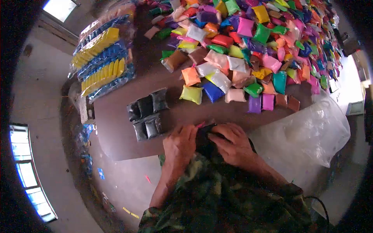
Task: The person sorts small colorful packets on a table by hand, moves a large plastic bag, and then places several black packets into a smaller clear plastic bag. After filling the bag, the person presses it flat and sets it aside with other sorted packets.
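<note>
At the table's near edge, my left hand (179, 143) is closed, its fingertips pinched together beside a small pink tip (200, 125) of something I cannot make out. My right hand (233, 144) curls its fingers around a black packet (204, 136), which sits between the two hands and is partly hidden by them. To the left of my left hand lie several filled black packets in two short rows, a far row (145, 106) and a near row (147, 127), set side by side.
A big heap of small coloured packets (237, 62) covers the back and right of the brown table (116, 132). Clear bags of yellow and blue packs (103, 58) stand at the back left. A large clear plastic bag (303, 130) lies at the right edge.
</note>
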`<state>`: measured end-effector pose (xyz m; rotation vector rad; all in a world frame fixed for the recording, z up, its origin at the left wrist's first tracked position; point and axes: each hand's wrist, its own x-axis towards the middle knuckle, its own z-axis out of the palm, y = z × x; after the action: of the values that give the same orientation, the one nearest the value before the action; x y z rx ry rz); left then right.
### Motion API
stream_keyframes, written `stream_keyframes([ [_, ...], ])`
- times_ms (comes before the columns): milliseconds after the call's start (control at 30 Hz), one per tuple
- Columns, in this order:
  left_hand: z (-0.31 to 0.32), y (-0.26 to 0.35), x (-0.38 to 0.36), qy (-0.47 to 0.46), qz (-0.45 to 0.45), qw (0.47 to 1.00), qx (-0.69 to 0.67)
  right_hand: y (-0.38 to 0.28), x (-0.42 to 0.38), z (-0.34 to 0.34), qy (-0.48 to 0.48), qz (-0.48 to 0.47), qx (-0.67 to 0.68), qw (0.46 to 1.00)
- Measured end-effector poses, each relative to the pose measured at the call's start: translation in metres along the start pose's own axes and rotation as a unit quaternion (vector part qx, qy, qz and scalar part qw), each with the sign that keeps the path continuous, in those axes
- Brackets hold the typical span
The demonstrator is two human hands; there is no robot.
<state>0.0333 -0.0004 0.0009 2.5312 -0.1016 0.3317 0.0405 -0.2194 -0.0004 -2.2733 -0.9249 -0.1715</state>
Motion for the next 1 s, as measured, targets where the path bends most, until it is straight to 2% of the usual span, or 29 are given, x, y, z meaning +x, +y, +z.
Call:
stream_keyframes([
  [100,-0.008,-0.001,-0.002,-0.003,-0.019,1.000,-0.013,-0.001,0.003,0.000,-0.002,-0.001,-0.003,1.000],
  [233,-0.006,0.009,-0.012,0.011,0.005,0.999,-0.031,0.004,-0.002,0.003,0.005,-0.001,-0.004,1.000],
  [433,-0.013,0.006,-0.012,0.012,-0.052,0.999,-0.002,0.005,-0.008,0.003,-0.025,0.009,-0.019,0.999],
  [533,-0.009,0.018,-0.022,0.000,0.000,0.998,-0.071,0.006,-0.009,0.007,-0.018,0.016,0.001,1.000],
  [633,-0.002,0.003,-0.027,-0.003,-0.019,0.999,0.040,0.006,-0.004,0.008,0.021,0.004,0.006,1.000],
  [733,-0.019,0.012,-0.014,0.034,-0.074,0.997,-0.003,0.002,-0.003,0.006,0.036,0.001,-0.012,0.999],
  [933,-0.010,0.017,-0.026,0.016,-0.028,0.995,-0.092,-0.006,0.001,0.012,0.053,0.055,-0.049,0.996],
  [1000,-0.015,0.017,-0.023,0.033,-0.031,0.997,-0.070,-0.010,0.004,0.013,0.056,0.069,-0.048,0.995],
])
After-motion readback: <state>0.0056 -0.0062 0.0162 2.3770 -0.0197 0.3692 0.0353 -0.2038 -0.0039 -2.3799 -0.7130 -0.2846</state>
